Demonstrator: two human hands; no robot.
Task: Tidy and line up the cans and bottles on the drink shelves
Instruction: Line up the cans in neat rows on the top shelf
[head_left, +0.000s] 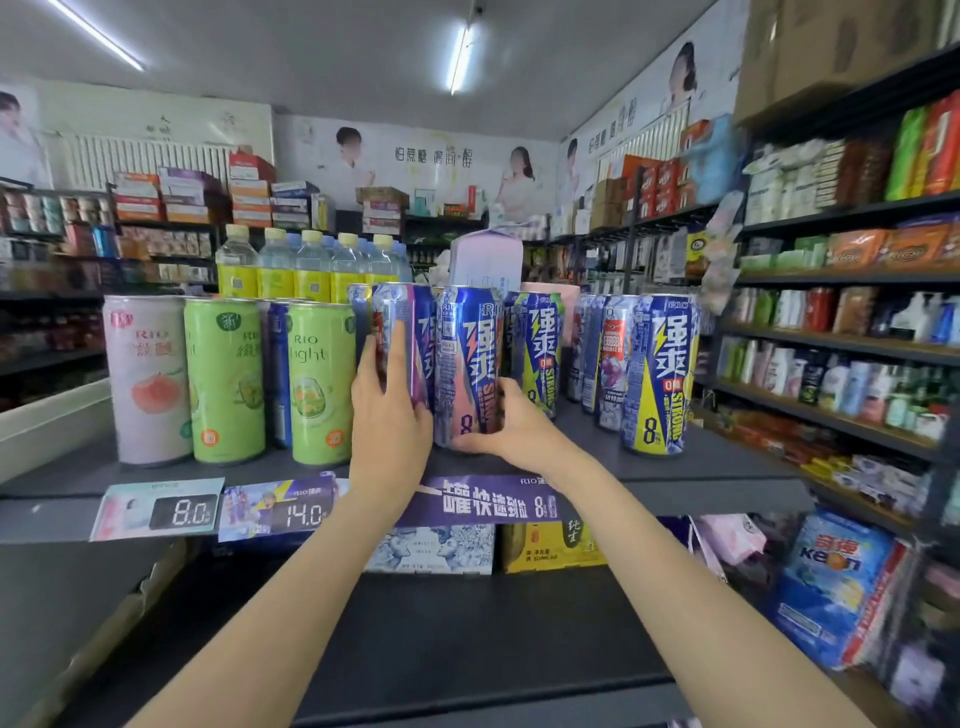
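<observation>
While both of your hands are on cans at the middle of the top shelf (701, 457), work across from the left. The pink peach can (148, 379) and the two green cans (224, 379) stand upright near the front edge, roughly level with one another; take them as your line. Your left hand (389, 415) has its grip curled round the purple can (410, 338), fingers up its side. Your right hand (511, 426) has its grip wrapped round the base of the blue-and-pink can (467, 364), just beside the purple one. Slide both upright, do not tilt, and turn the labels forward. To the right, the yellow-and-blue can (657, 374) stands further forward than its neighbours; I judge it needs matching next.
</observation>
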